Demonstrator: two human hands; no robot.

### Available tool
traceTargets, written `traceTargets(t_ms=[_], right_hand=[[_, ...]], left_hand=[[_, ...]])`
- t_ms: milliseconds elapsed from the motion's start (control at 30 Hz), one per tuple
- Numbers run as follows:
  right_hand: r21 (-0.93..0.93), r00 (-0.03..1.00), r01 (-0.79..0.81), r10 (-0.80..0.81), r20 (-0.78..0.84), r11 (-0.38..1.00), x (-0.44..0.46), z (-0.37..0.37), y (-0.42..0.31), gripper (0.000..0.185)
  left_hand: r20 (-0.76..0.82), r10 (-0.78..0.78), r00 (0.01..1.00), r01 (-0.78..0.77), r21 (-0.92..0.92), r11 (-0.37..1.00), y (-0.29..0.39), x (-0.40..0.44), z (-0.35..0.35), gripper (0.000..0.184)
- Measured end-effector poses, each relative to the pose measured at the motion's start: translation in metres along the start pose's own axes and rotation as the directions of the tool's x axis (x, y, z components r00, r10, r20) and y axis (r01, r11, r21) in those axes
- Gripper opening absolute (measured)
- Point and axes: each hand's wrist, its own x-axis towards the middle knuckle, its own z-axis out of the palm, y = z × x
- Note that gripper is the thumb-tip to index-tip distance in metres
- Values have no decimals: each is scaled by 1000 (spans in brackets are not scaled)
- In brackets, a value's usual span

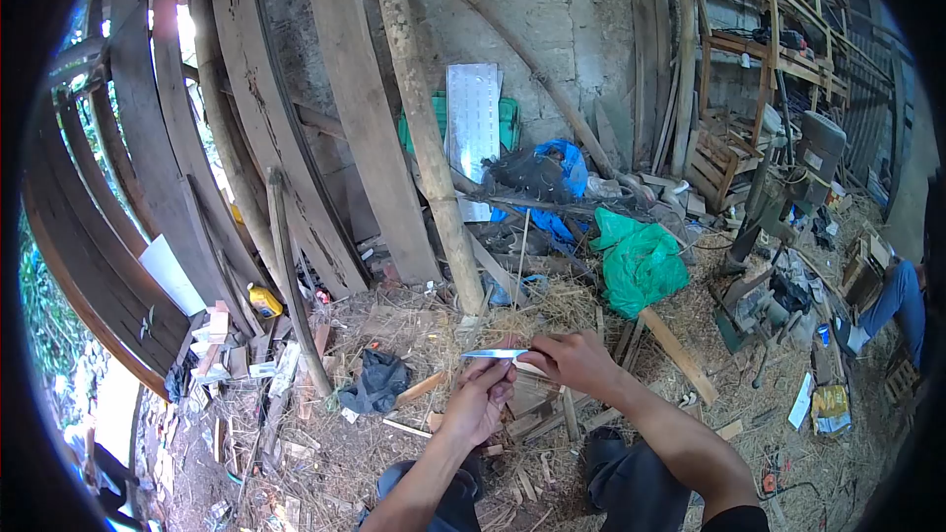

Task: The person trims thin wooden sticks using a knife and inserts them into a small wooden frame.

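Observation:
A thin, flat, pale and shiny piece [493,354] is held up in front of me, seen nearly edge-on; its exact kind I cannot make out. My left hand [478,402] grips it from below, fingers curled and closed. At its right end my right hand [574,363] pinches it between thumb and fingers. Both hands are above the littered floor, between my knees and the leaning wooden pole [434,138].
Wooden planks [266,118] lean along the left wall. A green plastic bag [641,261], a dark crumpled bag [379,381] and a yellow bottle [264,300] lie around. Machinery [808,158] stands right, near another person's leg [892,310]. Straw and wood scraps cover the ground.

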Motion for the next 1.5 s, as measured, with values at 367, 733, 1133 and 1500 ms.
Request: traceTargets(t_ms=[367,733,1133,1500], right_hand=[[-86,944,-320,309,-118,944,-6,-8,32,28],[-51,998,51,-52,-22,997,1,-15,4,24],[106,985,-164,168,-29,981,-6,-26,15,25],[-101,994,108,-110,-16,989,8,-31,-3,26]], left_hand=[[35,-146,989,144,47,988,-4,-9,5,38],[71,-177,982,175,35,984,3,-3,8,41],[181,-171,969,187,-78,979,12,-18,13,54],[166,-175,971,188,-69,980,10,-10,10,48]])
